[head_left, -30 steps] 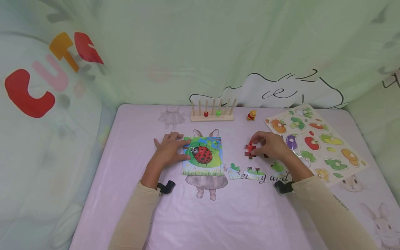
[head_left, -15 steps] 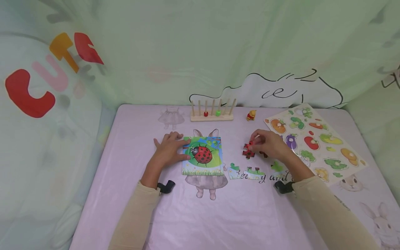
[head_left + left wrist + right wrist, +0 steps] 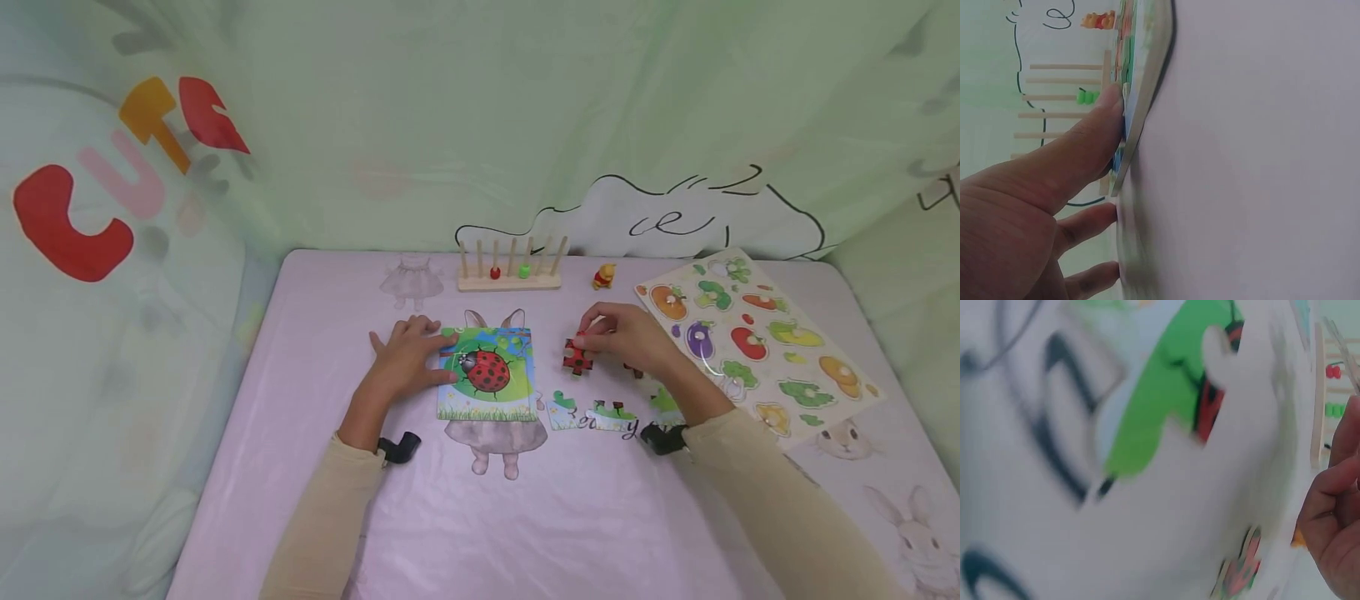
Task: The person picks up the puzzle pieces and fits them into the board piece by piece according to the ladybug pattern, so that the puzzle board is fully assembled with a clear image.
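Note:
My left hand (image 3: 405, 360) lies at the left edge of the square ladybug board (image 3: 487, 415), fingers spread; in the left wrist view its thumb (image 3: 1079, 147) rests on the board's edge (image 3: 1147, 94). Right of the board, my right hand (image 3: 630, 335) pinches a red, black-spotted puzzle piece (image 3: 577, 358) between thumb and fingers. Below that hand lie a green and blue piece (image 3: 562, 412), a grassy piece (image 3: 613, 418) and a green piece (image 3: 664, 402). A small dark red piece (image 3: 633, 371) lies partly hidden under the right hand.
A wooden peg rack (image 3: 510, 283) with red and green beads stands at the table's back, with a small yellow and red bear figure (image 3: 603, 277) to its right. A vegetable puzzle board (image 3: 806, 387) lies on the right.
My right hand has moved left toward the ladybug board, carrying the red piece. My left hand has stayed at the board's left edge.

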`<state>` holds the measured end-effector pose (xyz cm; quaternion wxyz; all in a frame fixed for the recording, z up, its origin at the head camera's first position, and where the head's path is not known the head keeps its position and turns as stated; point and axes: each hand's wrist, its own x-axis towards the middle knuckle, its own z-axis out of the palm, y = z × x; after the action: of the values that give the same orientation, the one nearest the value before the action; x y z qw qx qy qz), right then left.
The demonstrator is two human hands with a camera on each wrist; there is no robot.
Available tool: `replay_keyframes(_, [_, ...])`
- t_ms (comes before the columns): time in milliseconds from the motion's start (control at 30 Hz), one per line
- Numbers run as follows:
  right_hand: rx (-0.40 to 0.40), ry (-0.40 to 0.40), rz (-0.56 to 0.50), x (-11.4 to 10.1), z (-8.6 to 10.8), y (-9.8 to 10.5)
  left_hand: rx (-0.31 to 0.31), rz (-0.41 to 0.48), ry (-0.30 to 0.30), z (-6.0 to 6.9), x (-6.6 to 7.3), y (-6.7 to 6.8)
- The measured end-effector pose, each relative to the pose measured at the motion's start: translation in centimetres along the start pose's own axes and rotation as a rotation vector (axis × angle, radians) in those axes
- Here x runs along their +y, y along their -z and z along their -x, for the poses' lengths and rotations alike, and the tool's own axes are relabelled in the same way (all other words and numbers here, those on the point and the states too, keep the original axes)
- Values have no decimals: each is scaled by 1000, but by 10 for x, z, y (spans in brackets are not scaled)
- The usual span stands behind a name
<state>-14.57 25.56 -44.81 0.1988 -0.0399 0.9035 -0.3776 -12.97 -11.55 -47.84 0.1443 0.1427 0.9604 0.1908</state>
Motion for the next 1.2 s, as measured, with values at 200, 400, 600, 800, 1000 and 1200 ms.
replay_keyframes(200, [-23,-7,-70,-14,-10,-12,1,-2,-1,0,0,0])
replay_keyframes(400, [-36,21,-135,-23,-23,-27,2,3,4,0,0,1])
replay_keyframes(600, [-28,82,-130,-33,-29,-43,7,3,2,0,1,1])
replay_keyframes(800, [-61,110,-157,-42,-32,-55,3,12,-3,0,2,2])
replay_keyframes(1000, [-96,135,-188,-54,-33,-63,-2,-9,-1,0,2,2])
replay_keyframes(1200, [-151,121,-295,-63,-33,-71,-3,-10,0,0,2,2])
